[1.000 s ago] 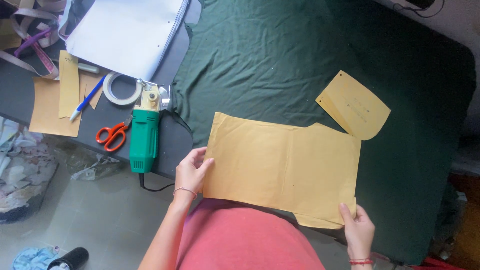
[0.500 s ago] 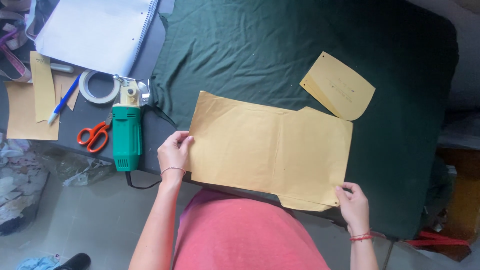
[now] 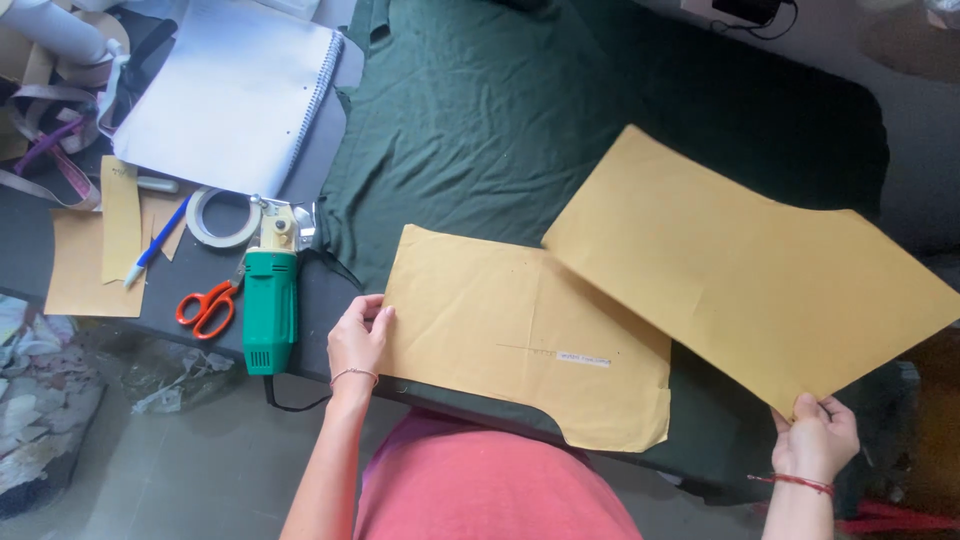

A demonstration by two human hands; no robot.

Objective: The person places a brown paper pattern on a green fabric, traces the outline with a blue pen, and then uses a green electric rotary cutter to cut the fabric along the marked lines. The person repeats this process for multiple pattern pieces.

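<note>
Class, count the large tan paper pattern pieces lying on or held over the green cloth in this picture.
2. One flat pattern piece lies on the green cloth, its edge under the left hand. A raised pattern piece is pinched by the right hand. Others may lie hidden beneath.

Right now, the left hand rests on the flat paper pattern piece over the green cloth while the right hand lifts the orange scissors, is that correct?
Not quite: in the head view the right hand lifts a second paper pattern piece, not scissors. The orange scissors lie untouched on the table. The left hand does rest on the flat piece.
</note>
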